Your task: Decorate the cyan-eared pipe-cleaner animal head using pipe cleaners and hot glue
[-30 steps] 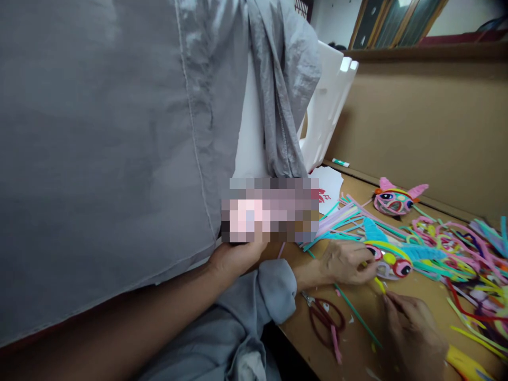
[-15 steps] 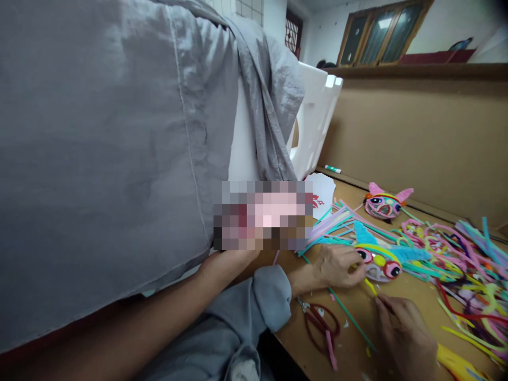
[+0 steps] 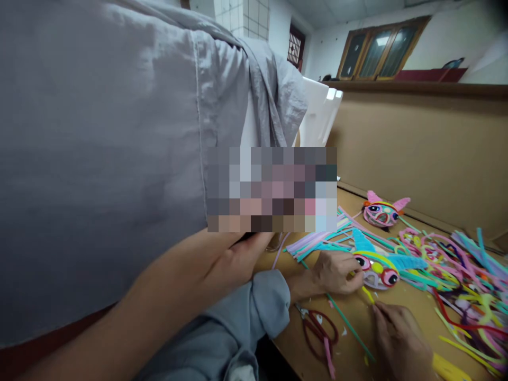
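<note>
My left hand (image 3: 337,272), below a rolled grey-blue sleeve, is closed in a pinch on a yellow pipe cleaner (image 3: 368,295). Lower right, my right hand (image 3: 402,336) pinches that pipe cleaner's other end between thumb and fingers. Right beside my left fingers is a fish-like face (image 3: 377,270) with bulging pink-and-red eyes and blue fuzzy ears; whether the fingers touch it I cannot tell. Red-handled scissors (image 3: 319,330) lie below my left hand, a pink strip across one handle. A green pipe cleaner (image 3: 351,325) runs diagonally beside them.
A second, pink-eared face (image 3: 381,213) lies farther back. Loose coloured pipe cleaners (image 3: 468,280) cover the table's right side, with a straight bundle (image 3: 317,235) nearer the middle. From the left reaches another person's bare arm (image 3: 178,270), its hand partly pixelated. Grey cloth (image 3: 119,148) hangs at left.
The other person's arm has risen, and more of its hand shows. The view has shifted slightly. My two hands keep nearly the same pose on the yellow pipe cleaner.
</note>
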Motion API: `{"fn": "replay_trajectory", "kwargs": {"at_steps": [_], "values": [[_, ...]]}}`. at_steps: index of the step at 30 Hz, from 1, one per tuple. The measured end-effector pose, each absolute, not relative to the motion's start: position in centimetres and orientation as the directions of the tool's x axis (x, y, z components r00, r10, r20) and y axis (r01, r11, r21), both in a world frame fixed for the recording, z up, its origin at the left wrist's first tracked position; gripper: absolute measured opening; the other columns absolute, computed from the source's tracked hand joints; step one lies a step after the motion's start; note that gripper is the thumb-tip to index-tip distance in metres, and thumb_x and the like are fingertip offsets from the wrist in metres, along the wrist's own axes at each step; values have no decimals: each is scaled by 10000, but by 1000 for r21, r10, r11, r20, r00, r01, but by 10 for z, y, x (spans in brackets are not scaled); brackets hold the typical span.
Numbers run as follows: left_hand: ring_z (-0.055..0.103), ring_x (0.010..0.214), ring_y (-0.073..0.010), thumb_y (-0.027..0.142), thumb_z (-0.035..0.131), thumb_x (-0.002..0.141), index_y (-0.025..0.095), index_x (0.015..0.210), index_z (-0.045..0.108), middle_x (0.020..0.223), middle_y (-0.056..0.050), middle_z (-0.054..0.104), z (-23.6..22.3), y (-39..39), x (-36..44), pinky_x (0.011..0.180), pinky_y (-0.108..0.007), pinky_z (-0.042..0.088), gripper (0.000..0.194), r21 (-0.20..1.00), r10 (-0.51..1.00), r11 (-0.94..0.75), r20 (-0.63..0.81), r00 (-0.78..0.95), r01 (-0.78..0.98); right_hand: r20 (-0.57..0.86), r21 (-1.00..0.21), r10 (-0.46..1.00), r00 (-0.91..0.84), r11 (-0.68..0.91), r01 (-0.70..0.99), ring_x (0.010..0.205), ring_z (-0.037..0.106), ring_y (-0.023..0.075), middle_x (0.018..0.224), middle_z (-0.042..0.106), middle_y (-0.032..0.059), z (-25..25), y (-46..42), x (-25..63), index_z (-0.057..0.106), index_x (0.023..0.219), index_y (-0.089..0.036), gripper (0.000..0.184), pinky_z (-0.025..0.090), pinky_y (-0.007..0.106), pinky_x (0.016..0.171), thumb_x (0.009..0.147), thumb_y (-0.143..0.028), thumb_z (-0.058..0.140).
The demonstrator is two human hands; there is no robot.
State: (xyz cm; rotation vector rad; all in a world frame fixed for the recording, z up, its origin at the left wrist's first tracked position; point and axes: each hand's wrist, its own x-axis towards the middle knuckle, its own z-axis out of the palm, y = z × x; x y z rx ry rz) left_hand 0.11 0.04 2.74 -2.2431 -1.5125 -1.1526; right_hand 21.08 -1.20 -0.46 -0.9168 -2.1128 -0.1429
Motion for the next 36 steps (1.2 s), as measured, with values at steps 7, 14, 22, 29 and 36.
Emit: {"fn": "replay_trajectory", "kwargs": {"at_steps": [7, 14, 22, 29, 36], "values": [[647, 620, -125, 260, 624, 845, 163, 741, 684, 678, -35, 694, 17, 8, 2, 561, -231, 498, 154, 238, 580, -552, 798, 163, 799, 749, -138, 497, -439, 765, 630, 701, 694, 188, 786, 705, 55, -4, -11, 210, 687, 910, -174, 365, 524, 307, 670, 1027, -449, 477], [709, 686, -134, 256, 669, 853, 170, 756, 687, 713, -30, 733, 22, 3, -3, 609, -229, 512, 130, 188, 602, -615, 740, 301, 766, 768, -151, 535, -352, 686, 712, 632, 673, 181, 720, 702, 38, 4, -17, 210, 669, 802, -203, 436, 484, 301, 589, 1019, -516, 458], [700, 703, -146, 299, 577, 982, 141, 842, 688, 738, -55, 718, 22, -1, -8, 621, -240, 512, 238, 219, 613, -646, 719, 326, 732, 632, -524, 762, -142, 555, 647, 564, 622, 178, 648, 667, 40, 13, -18, 209, 670, 700, -215, 511, 453, 309, 549, 907, -668, 559], [635, 661, -137, 368, 438, 1050, 151, 887, 705, 726, -50, 690, 26, -12, -14, 646, -247, 510, 381, 383, 634, -659, 747, 202, 648, 498, -733, 863, -91, 474, 488, 709, 652, 211, 748, 701, 62, 23, -23, 198, 710, 781, -213, 308, 518, 338, 663, 895, -474, 591], [591, 612, -132, 413, 442, 1048, 168, 852, 696, 676, -31, 659, 23, -11, -17, 623, -244, 468, 404, 406, 670, -637, 711, 211, 656, 547, -663, 834, -73, 485, 570, 684, 594, 166, 731, 606, 15, 17, -25, 192, 612, 732, -230, 125, 472, 301, 662, 853, -238, 580]]}}
